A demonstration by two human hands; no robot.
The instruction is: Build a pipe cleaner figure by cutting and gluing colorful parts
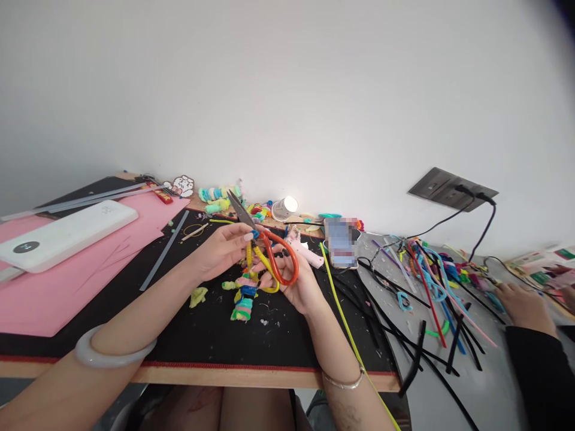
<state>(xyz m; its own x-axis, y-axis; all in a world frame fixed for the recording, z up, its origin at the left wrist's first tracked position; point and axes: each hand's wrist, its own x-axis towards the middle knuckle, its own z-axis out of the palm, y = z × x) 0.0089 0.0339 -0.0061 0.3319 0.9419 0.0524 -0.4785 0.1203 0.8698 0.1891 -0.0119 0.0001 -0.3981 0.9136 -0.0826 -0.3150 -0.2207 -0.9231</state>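
Observation:
My right hand grips orange-handled scissors, fingers through the loops, blades pointing up and left. My left hand pinches a yellow pipe cleaner with a blue bit at the scissors' pivot. Both hands hover over a black mat. Under them lie small twisted pieces of coloured pipe cleaner in green, blue, pink and yellow. A pale bangle sits on my left wrist.
A white power bank lies on pink paper at left. A long yellow pipe cleaner and a pile of coloured and black ones spread right. Another person's hand rests far right. A phone, glue gun and wall socket stand behind.

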